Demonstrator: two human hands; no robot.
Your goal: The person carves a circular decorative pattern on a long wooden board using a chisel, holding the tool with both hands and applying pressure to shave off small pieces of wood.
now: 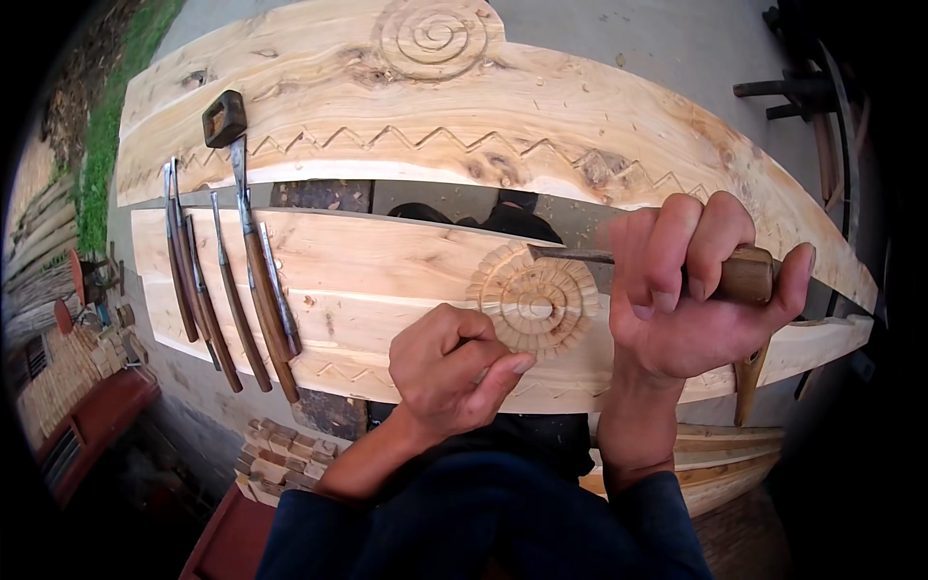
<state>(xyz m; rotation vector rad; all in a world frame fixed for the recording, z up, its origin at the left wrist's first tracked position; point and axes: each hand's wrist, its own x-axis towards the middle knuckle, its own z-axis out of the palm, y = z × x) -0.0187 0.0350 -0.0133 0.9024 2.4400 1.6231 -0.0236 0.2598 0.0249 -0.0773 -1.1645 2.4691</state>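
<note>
Head view showed the right hand (pixel 677 290) with its fingers wrapped around the wooden handle of a carving tool (pixel 746 276), the thumb stretched out by the butt. The tool's long axis lay nearly level, roughly along the boards: the butt was to the right, and the blade (pixel 592 256) ran out left of the grip, its tip pointing left and slightly away from the body. That tip was at the far rim of a carved rosette (pixel 532 302); whether it touched the wood could not be told.

Left of the grip and nearer the body, the left hand (pixel 449 372) was curled, thumb against the bent forefinger, beside the rosette; what lay inside could not be seen.

Beneath both was a pale, grained board (pixel 387 266). Beyond the grip lay a second board (pixel 406 106), carved with a spiral and a zigzag line. Well to the grip's left, a row of hand tools (pixel 259 290) lay across the near board. Farther left were grass (pixel 108 135) and, toward the body, stacked wood blocks (pixel 280 459). Grey floor (pixel 580 24) showed past the far board.
</note>
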